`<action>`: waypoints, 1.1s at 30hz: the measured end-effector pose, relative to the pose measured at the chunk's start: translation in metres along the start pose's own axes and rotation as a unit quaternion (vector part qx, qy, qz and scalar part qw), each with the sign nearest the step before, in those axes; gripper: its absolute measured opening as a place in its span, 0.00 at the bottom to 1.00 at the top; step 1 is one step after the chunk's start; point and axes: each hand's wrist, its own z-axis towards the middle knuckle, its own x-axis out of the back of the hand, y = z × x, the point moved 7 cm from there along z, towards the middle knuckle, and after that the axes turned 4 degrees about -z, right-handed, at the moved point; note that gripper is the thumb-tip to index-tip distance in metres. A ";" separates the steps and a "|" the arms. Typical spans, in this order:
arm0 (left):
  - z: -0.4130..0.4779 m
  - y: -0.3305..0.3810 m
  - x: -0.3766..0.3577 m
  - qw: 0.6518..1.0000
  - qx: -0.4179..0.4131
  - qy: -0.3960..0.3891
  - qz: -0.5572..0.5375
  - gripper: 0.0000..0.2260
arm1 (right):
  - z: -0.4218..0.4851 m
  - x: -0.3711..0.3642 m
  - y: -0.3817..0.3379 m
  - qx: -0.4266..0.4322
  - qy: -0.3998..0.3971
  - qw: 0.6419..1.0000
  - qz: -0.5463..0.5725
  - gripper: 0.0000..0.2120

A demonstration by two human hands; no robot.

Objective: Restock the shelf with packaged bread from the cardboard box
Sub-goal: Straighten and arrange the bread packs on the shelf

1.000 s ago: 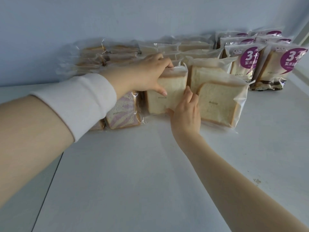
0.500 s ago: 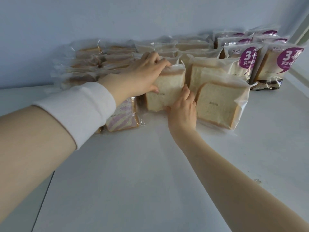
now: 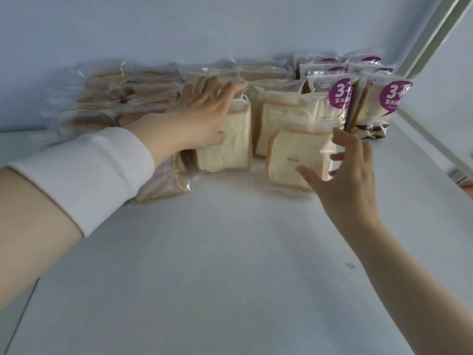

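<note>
Reaching in from near left with left arm (image 3: 33, 226), white cuff (image 3: 84, 175) wrapped just short of wrist. Left hand (image 3: 202, 116) far, left of centre, palm down, fingers straight and slightly fanned, pointing far-right, thumb dropped on near side. Coming in from near right with right arm (image 3: 409, 278), bare, angled far-left. Right hand (image 3: 350, 175) back toward camera, fingers spread and loose, thumb out to left, index raised farthest. Hands well apart, left farther in than right.

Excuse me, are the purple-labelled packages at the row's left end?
No, the purple-labelled packages stand at the right end, beside the white bread.
</note>
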 end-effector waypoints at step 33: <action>0.072 0.051 -0.026 0.995 -0.076 -0.043 -0.048 0.41 | 0.063 -0.087 0.042 -0.049 -0.094 0.977 0.187 0.25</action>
